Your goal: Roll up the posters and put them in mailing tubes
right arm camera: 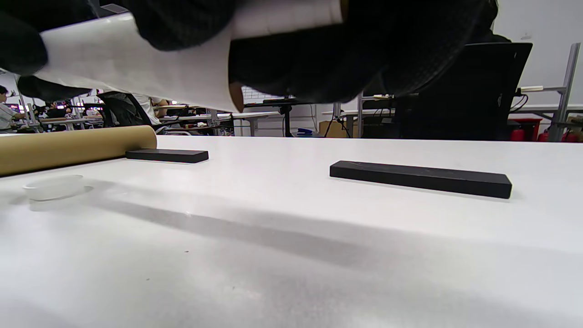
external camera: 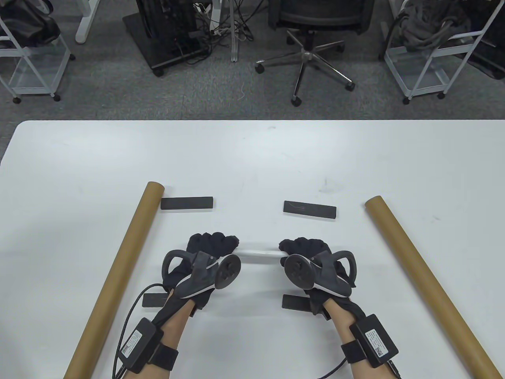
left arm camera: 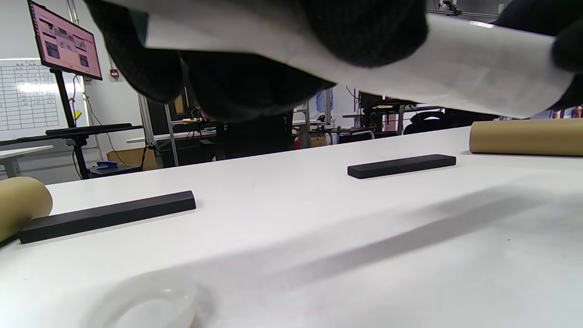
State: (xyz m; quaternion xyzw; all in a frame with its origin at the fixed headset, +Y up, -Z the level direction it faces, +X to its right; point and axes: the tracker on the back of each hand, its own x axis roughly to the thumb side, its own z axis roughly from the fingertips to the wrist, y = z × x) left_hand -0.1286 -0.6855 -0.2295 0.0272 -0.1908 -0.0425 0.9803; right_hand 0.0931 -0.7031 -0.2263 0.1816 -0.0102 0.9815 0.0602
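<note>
At lower centre of the table view, both hands grip one rolled white poster (external camera: pixel 258 255), held level and clear of the white table (external camera: pixel 252 158); wrist views show its shadow beneath. Left to right: left mailing tube (external camera: pixel 118 272) lying diagonally, left hand (external camera: pixel 205 256) with fingers curled round the roll's left end, right hand (external camera: pixel 311 260) curled round its right end, right mailing tube (external camera: pixel 426 280). Four black bars lie between the tubes; far pair (external camera: pixel 187 203), (external camera: pixel 310 209) fully visible. Clear cap (right arm camera: pixel 53 187) sits near the left tube.

We list one white poster (external camera: pixel 258 254), rolled tight and held level above the table — plus two long brown mailing tubes, left (external camera: pixel 118 272) and right (external camera: pixel 426 276), lying flat either side.
</note>
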